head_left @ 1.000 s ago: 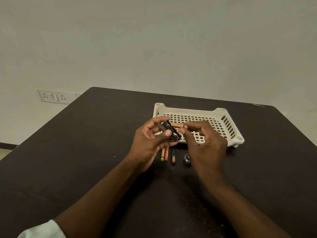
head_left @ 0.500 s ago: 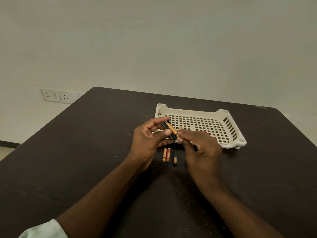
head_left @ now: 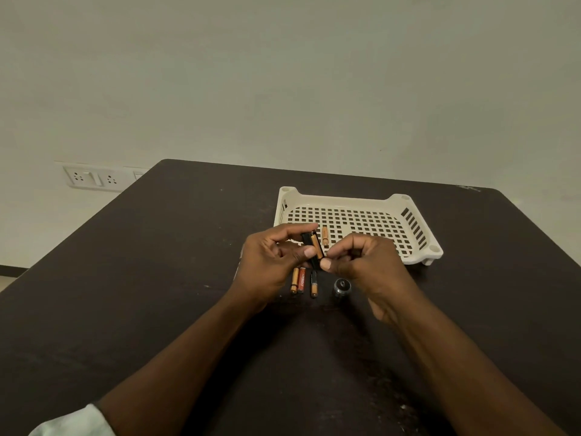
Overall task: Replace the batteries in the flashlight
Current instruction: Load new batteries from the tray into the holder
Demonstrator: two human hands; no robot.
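My left hand [head_left: 270, 262] grips a black battery holder [head_left: 309, 247] above the table, thumb across its front. An orange battery [head_left: 317, 247] lies in the holder's slot. My right hand [head_left: 364, 265] has its fingers curled, and its thumb tip touches the holder's lower end. Three loose batteries [head_left: 301, 280] lie side by side on the table under my hands. A round metal flashlight cap [head_left: 342, 286] stands just right of them. One more orange battery [head_left: 324, 236] lies in the white tray [head_left: 345, 201].
The white perforated tray stands on the dark table [head_left: 157, 278] just beyond my hands. A wall socket plate [head_left: 91, 177] is on the wall at the left. A pale sleeve [head_left: 72, 421] shows at the bottom left.
The battery that my right hand held across the holder's top now lies in the slot. My right hand dropped toward the holder's lower end, uncovering the metal cap and the battery in the tray.
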